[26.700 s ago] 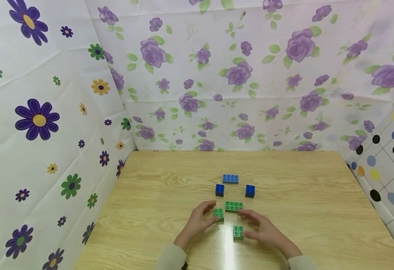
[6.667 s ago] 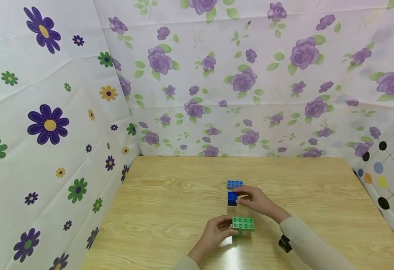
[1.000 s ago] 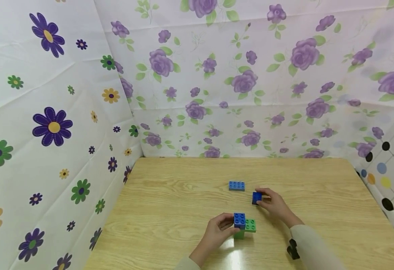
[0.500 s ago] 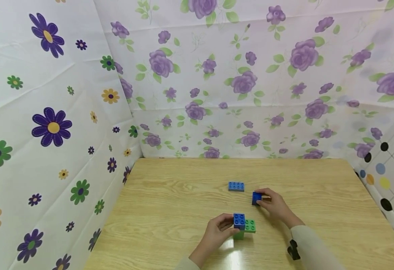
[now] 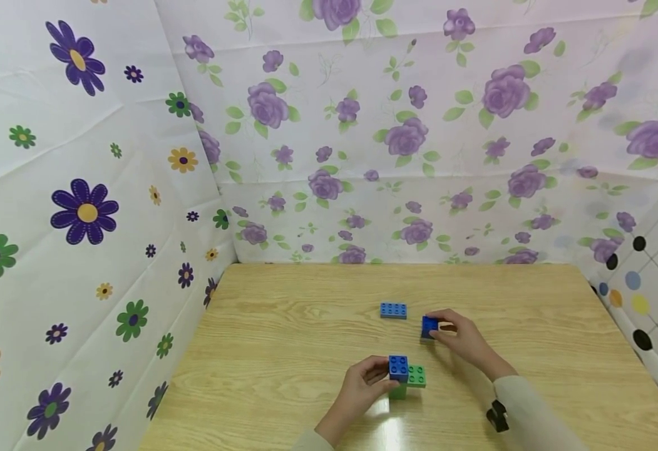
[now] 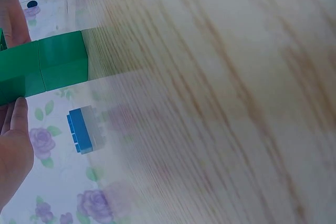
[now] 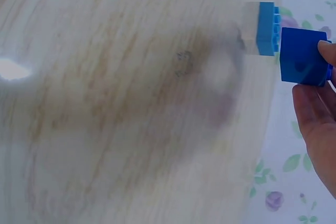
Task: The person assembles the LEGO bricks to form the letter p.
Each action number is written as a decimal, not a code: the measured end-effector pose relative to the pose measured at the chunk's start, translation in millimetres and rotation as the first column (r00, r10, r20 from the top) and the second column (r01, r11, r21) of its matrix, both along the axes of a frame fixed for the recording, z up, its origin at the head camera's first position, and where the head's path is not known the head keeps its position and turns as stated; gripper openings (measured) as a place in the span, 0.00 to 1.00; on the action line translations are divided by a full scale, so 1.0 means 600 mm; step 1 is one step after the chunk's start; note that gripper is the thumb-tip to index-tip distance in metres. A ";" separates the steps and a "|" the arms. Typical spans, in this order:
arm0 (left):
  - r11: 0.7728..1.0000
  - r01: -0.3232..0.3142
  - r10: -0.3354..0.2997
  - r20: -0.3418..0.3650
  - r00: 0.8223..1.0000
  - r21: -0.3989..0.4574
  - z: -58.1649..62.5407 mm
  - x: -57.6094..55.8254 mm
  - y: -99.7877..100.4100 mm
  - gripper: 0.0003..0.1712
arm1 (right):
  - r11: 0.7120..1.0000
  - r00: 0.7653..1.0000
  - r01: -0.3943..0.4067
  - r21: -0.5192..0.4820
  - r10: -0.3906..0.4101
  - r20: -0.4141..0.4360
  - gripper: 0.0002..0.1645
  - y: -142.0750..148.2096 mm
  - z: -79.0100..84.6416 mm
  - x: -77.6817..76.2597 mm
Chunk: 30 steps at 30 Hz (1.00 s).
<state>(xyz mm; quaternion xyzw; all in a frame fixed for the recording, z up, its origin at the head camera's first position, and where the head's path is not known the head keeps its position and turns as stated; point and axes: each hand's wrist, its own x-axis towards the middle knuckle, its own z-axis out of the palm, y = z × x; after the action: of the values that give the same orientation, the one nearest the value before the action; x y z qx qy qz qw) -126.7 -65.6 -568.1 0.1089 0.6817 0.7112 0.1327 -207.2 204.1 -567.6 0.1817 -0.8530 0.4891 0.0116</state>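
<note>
A small dark mark (image 7: 184, 62) on the table (image 5: 283, 338), seen from the right wrist, is too blurred to read. The right hand (image 5: 466, 343) pinches the dark-blue block (image 5: 429, 324), raised just off the table. To its left and slightly farther lies the long light-blue block (image 5: 393, 311); flowered cloth (image 5: 329, 125) hangs beyond. Nearer, the left hand (image 5: 357, 391) grips the upright stack (image 5: 399, 378) from the left: green blocks (image 5: 417, 376) topped by a blue cube (image 5: 399, 366).

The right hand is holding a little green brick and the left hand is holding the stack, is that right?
Not quite: the little brick in the right hand is blue, not green; the right wrist view shows it. The left hand is holding the stack, as you say.
</note>
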 end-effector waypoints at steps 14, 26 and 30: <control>1.000 0.009 -0.009 0.016 1.000 -0.015 0.002 0.000 0.000 0.20 | 0.999 0.999 -0.042 0.008 0.043 -0.026 0.21 0.014 0.034 0.025; 1.000 0.008 -0.007 0.020 1.000 -0.026 0.003 0.001 -0.001 0.21 | 0.995 0.996 -0.088 -0.041 0.087 -0.021 0.23 0.011 0.060 0.073; 1.000 0.009 -0.009 0.018 1.000 -0.024 0.002 0.001 0.000 0.20 | 0.991 0.993 -0.116 -0.061 0.115 -0.032 0.22 0.007 0.066 0.089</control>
<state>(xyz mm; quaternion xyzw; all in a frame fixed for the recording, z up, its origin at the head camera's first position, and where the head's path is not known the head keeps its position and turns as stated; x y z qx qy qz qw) -126.3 -65.8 -566.7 0.1040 0.6884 0.7034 0.1432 -153.6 208.5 -527.7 0.2372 -0.8250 0.5128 0.0010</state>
